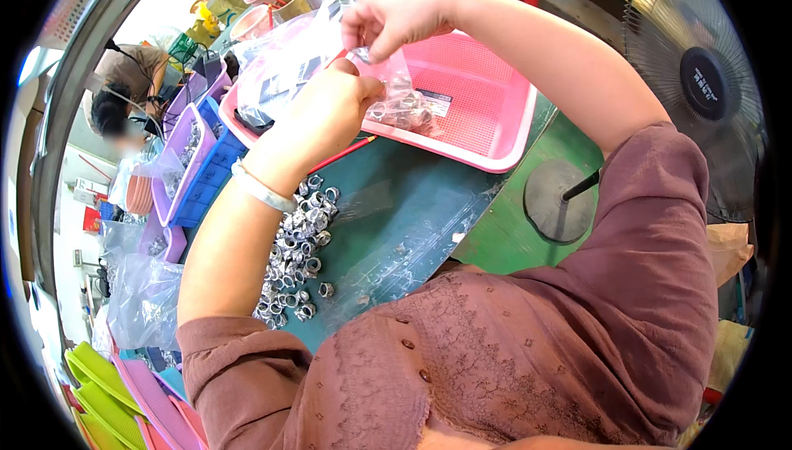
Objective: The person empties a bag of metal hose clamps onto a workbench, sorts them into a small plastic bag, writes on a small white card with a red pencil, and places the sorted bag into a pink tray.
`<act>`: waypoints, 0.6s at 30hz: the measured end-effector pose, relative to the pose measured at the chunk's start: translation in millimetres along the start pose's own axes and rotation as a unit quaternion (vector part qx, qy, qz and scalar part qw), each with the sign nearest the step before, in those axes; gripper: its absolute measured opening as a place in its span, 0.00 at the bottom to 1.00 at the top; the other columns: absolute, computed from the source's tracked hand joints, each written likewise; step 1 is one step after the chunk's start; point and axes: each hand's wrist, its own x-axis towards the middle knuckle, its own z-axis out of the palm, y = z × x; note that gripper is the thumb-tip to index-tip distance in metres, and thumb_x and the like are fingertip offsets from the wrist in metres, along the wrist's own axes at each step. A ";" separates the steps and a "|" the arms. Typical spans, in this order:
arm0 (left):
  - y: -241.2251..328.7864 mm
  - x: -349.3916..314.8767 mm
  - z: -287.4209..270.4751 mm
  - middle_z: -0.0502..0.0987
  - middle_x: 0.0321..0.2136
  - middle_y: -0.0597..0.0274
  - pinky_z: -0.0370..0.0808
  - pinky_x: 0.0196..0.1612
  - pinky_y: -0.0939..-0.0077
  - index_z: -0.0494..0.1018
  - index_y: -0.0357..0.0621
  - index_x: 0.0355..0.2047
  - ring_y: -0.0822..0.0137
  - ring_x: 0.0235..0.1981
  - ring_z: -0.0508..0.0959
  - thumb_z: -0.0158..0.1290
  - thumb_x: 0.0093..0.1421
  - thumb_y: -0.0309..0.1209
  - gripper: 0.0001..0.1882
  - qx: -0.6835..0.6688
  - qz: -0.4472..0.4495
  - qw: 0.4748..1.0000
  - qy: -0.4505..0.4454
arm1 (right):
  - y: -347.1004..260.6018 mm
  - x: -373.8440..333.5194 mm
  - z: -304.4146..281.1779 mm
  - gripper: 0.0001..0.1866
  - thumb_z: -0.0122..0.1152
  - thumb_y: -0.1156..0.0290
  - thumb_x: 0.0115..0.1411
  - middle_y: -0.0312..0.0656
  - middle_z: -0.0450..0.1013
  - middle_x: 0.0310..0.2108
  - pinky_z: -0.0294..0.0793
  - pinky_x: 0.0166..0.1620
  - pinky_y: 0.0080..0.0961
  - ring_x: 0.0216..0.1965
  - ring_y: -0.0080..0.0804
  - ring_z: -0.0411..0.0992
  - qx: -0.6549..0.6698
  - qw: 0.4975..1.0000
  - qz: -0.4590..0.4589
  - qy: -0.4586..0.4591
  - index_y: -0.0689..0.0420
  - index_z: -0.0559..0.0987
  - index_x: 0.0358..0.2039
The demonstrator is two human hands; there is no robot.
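Both of my hands are close together at the near left side of a pink basket [487, 132]. My left hand [334, 108] is closed at the top of a small clear plastic bag [410, 112] holding several shiny metal rings. My right hand [396, 19], just beyond it, pinches a bit of clear plastic with thumb and fingers. Where that plastic joins the bag is hidden by my hands. Below my left wrist, a heap of silvery metal nuts or collars [297, 252] lies on the dark green table [396, 194].
More clear bags [280, 79] lie over the basket's left side. A thin red stick [351, 151] lies beside it. Purple [169, 190] and blue bins [206, 174] line the left. Another person [132, 91] sits beyond them. A standing fan [701, 83] is at right.
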 end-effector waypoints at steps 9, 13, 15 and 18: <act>-15.6 0.3 -2.4 0.71 0.28 0.52 0.70 0.37 0.68 0.75 0.39 0.32 0.54 0.33 0.73 0.49 0.54 0.24 0.06 0.018 -0.003 1.000 0.020 | 6.7 0.0 -12.1 0.18 0.52 0.80 0.44 0.50 0.74 0.35 0.69 0.45 0.31 0.40 0.43 0.71 -0.328 0.940 0.033 -0.084 0.61 0.76 0.39; -25.3 6.6 0.2 0.72 0.27 0.48 0.70 0.37 0.63 0.75 0.41 0.29 0.49 0.33 0.73 0.46 0.51 0.24 0.08 -0.019 -0.012 0.997 0.079 | 14.7 0.4 -2.3 0.07 0.54 0.75 0.46 0.50 0.71 0.26 0.68 0.37 0.35 0.32 0.48 0.69 -0.413 0.909 0.022 -0.040 0.61 0.76 0.28; -33.2 16.3 0.0 0.73 0.27 0.50 0.70 0.36 0.65 0.74 0.40 0.29 0.52 0.32 0.74 0.47 0.52 0.24 0.06 -0.007 0.024 0.990 0.139 | 26.6 -7.0 -14.7 0.06 0.55 0.72 0.47 0.49 0.70 0.24 0.67 0.35 0.37 0.30 0.47 0.68 -0.404 0.912 -0.058 0.054 0.61 0.74 0.25; -47.4 16.4 -16.3 0.75 0.28 0.53 0.71 0.36 0.71 0.73 0.38 0.30 0.57 0.31 0.75 0.50 0.54 0.25 0.05 0.046 0.010 0.972 0.231 | 4.6 -3.1 -22.3 0.06 0.55 0.72 0.49 0.49 0.70 0.24 0.69 0.32 0.33 0.27 0.44 0.69 -0.398 0.905 -0.080 0.128 0.62 0.73 0.25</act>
